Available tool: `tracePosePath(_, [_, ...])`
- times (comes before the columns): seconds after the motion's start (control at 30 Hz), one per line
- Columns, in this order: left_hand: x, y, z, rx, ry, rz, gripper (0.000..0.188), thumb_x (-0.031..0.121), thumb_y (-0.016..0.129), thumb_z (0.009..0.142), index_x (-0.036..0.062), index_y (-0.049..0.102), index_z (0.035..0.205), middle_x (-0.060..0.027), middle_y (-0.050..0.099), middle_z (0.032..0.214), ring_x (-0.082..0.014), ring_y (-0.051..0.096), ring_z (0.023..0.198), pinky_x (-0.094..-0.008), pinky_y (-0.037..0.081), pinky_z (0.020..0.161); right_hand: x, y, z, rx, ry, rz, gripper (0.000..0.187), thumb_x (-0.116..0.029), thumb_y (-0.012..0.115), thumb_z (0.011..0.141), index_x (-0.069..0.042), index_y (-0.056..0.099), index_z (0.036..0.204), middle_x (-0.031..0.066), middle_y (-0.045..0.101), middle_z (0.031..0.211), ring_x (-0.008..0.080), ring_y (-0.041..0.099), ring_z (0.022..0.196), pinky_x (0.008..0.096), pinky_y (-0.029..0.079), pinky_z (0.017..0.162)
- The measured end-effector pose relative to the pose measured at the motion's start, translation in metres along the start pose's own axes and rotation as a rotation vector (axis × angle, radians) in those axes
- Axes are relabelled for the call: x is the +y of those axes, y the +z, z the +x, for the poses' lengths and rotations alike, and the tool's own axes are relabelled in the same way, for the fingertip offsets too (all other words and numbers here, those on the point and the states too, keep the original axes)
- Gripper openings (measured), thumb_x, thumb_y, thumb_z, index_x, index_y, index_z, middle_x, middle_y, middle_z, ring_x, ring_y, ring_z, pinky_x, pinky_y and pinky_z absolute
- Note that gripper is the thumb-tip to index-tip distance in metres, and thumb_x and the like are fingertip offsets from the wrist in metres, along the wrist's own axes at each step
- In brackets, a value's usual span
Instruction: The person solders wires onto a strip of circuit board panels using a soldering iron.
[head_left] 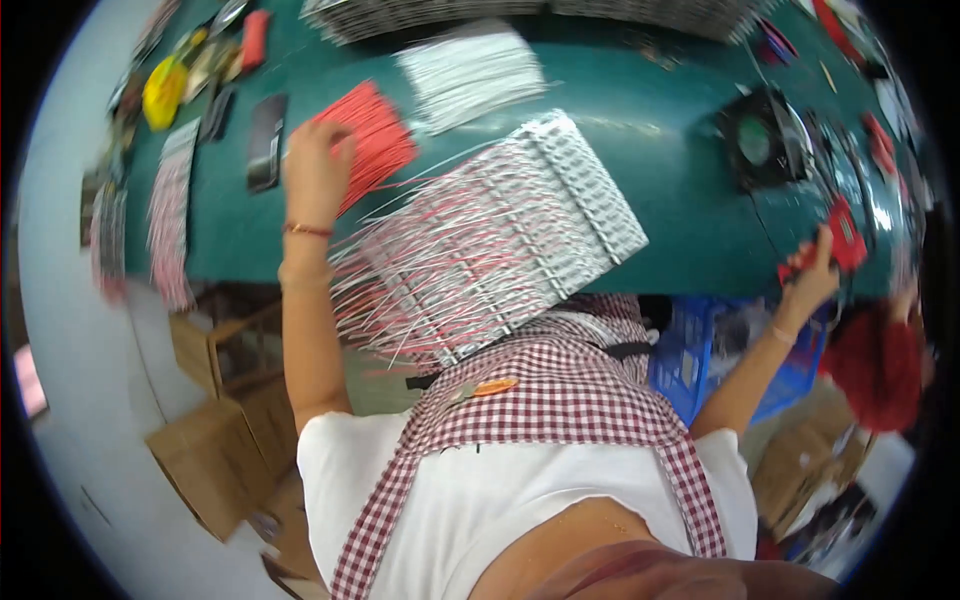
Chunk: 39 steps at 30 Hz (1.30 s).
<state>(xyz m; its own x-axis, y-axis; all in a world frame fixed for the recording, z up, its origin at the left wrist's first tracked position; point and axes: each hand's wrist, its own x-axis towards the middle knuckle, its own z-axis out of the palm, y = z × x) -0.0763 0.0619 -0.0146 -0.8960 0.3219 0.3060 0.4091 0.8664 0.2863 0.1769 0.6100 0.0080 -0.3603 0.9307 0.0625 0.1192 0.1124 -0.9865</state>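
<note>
On the left, my left hand is at the edge of a bundle of red wires, its fingers curled and pinched at the wires. In front of me a pale panel of small circuit boards lies tilted at the table's near edge. Many red and white wires run from its rows toward the left. Out to the right, my right hand is closed around a red hand tool, whose exact kind I cannot make out. Behind the panel lies a bundle of white wires.
A black box-shaped fan stands at the right of the green table. Stacked panels line the back. Wired strips and a dark case lie left. Below are a blue crate and cardboard boxes. Another person's red sleeve shows right.
</note>
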Motion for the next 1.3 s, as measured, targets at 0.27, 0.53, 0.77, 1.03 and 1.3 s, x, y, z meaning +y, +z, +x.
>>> tracePosePath(0.27, [0.006, 0.036, -0.008, 0.094, -0.016, 0.159, 0.014, 0.017, 0.071, 0.079, 0.0125, 0.068, 0.092, -0.0065, 0.059, 0.095, -0.0276, 0.054, 0.097, -0.0421, 0.041, 0.076, -0.014, 0.014, -0.032, -0.144, -0.092, 0.296, 0.031, -0.022, 0.059, 0.097, 0.003, 0.058, 0.115, 0.0061, 0.055, 0.065, 0.0101, 0.044, 0.047, 0.0248, 0.038, 0.048])
tracePosePath(0.53, [-0.007, 0.046, 0.000, 0.008, -0.031, 0.233, 0.010, 0.016, 0.068, 0.081, 0.0100, 0.061, 0.086, -0.0069, 0.059, 0.095, -0.0271, 0.054, 0.095, -0.0431, 0.041, 0.076, -0.009, -0.003, -0.053, -0.200, -0.097, 0.332, 0.032, -0.022, 0.054, 0.099, 0.003, 0.054, 0.119, 0.0065, 0.054, 0.067, 0.0110, 0.044, 0.048, 0.0256, 0.037, 0.048])
tracePosePath(0.77, [-0.023, 0.050, 0.010, 0.131, 0.166, 0.134, 0.008, 0.011, 0.064, 0.084, 0.0099, 0.060, 0.090, -0.0077, 0.060, 0.088, -0.0300, 0.055, 0.087, -0.0428, 0.042, 0.073, -0.015, 0.008, -0.060, -0.228, -0.109, 0.374, 0.033, -0.024, 0.053, 0.099, 0.004, 0.054, 0.118, 0.0071, 0.056, 0.068, 0.0118, 0.046, 0.049, 0.0264, 0.038, 0.048])
tracePosePath(1.03, [-0.011, 0.029, 0.013, 0.067, 0.077, 0.025, 0.005, 0.012, 0.066, 0.084, 0.0071, 0.066, 0.085, -0.0077, 0.064, 0.084, -0.0264, 0.060, 0.084, -0.0388, 0.047, 0.073, -0.012, 0.003, -0.066, -0.242, -0.104, 0.387, 0.035, -0.024, 0.053, 0.099, 0.005, 0.054, 0.118, 0.0078, 0.055, 0.066, 0.0117, 0.047, 0.050, 0.0278, 0.041, 0.051])
tracePosePath(1.3, [0.135, -0.005, -0.034, -0.066, 0.327, -0.417, 0.015, -0.001, 0.065, 0.077, 0.0049, 0.068, 0.091, -0.0086, 0.056, 0.077, -0.0247, 0.057, 0.073, -0.0356, 0.047, 0.066, -0.005, -0.013, -0.118, -0.521, -0.089, 0.390, 0.041, -0.027, 0.048, 0.101, 0.006, 0.048, 0.124, 0.0083, 0.055, 0.073, 0.0112, 0.046, 0.052, 0.0271, 0.042, 0.054])
